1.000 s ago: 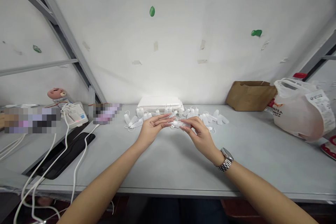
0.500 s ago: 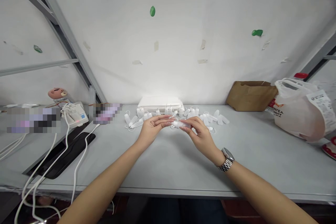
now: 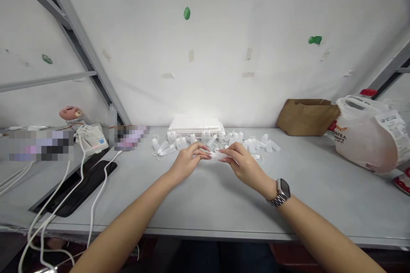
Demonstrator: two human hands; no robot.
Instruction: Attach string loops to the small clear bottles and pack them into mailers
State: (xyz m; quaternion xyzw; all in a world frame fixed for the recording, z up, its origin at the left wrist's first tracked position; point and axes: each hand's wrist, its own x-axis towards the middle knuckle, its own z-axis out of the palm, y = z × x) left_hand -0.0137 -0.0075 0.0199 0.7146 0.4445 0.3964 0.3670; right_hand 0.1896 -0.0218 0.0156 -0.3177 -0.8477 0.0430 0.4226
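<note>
A small translucent bottle (image 3: 219, 155) lies roughly sideways between the two hands, above the bench (image 3: 208, 204). The right hand (image 3: 245, 164) pinches its right part, thumb on the near side and fingers over the far side, so that end is partly hidden within the grip. The left hand (image 3: 186, 163) closes its fingertips on the left end (the exact contact is too small to make out), leaving the bottle's middle showing in the short gap between the two grips. Just beyond the hands, more small bottles (image 3: 250, 146) with looped caps are scattered, some upright, others lying, in front of a white stack (image 3: 196, 125).
</note>
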